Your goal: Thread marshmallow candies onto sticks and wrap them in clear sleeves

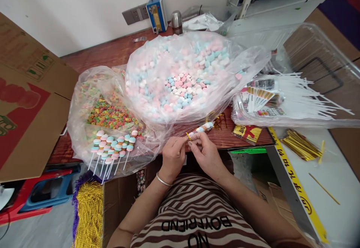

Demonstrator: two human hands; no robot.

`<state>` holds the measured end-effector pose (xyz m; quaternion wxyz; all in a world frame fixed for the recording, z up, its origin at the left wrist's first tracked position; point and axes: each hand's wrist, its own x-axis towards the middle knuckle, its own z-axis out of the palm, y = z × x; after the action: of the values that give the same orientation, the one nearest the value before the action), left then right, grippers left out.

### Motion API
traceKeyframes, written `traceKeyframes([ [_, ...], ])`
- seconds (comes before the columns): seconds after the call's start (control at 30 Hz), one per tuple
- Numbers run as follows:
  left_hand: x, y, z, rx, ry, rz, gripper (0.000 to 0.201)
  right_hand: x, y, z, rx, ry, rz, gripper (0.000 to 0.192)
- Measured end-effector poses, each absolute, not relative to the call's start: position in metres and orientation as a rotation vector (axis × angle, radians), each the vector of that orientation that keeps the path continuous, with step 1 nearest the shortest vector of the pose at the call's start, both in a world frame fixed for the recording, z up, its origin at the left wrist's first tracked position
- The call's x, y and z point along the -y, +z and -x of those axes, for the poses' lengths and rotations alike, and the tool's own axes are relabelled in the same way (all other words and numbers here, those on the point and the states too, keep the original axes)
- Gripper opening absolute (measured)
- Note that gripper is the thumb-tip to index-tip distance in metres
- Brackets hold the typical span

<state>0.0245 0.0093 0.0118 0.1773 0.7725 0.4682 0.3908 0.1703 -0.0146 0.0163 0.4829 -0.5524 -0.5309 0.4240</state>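
Note:
At the table's front edge, my left hand [172, 155] pinches a short gold twist tie [188, 137] between thumb and finger. My right hand [207, 156] is closed close beside it, its fingers around the near end of a wrapped candy skewer [201, 129]. Pastel pink, white and blue candies show through the clear wrapper, which lies tilted away to the right. Its stick end is hidden by my fingers. To the left, several unwrapped candy skewers [113, 147] lie in a row on plastic, white sticks toward me.
A big clear bag of pastel candies [185, 85] fills the middle; a bag of colourful ring pieces [111, 113] sits left. At right, a clear plastic tub [298, 122] holds white sticks [298, 94]. Gold twist ties [300, 145] lie on the side table. A cardboard box [30, 102] stands left.

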Motion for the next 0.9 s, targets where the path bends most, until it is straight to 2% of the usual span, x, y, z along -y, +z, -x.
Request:
traceKeyframes([
  [0.23, -0.011, 0.007, -0.022, -1.424, 1.057, -2.181, 0.026, 0.019, 0.017, -0.169, 1.185, 0.991, 1.374, 0.015],
  [0.4, -0.007, 0.000, -0.022, -1.272, 1.079, -2.347, 0.033, 0.012, 0.018, -0.169, 1.116, 1.115, 1.332, 0.020],
  [0.57, -0.009, -0.001, -0.023, -1.264, 1.195, -2.397, 0.027, 0.012, 0.014, -0.168, 1.101, 1.210, 1.325, 0.022],
  [0.73, -0.015, 0.006, -0.023, -1.345, 1.238, -2.006, 0.017, 0.016, 0.015, -0.170, 1.255, 1.020, 1.422, 0.017],
  [0.83, -0.017, 0.009, -0.023, -1.350, 1.135, -1.648, 0.012, 0.013, 0.012, -0.170, 1.233, 1.025, 1.425, 0.024],
  [0.9, -0.017, 0.008, -0.024, -1.312, 1.038, -1.380, 0.016, 0.010, 0.009, -0.169, 1.158, 1.068, 1.403, 0.031],
])
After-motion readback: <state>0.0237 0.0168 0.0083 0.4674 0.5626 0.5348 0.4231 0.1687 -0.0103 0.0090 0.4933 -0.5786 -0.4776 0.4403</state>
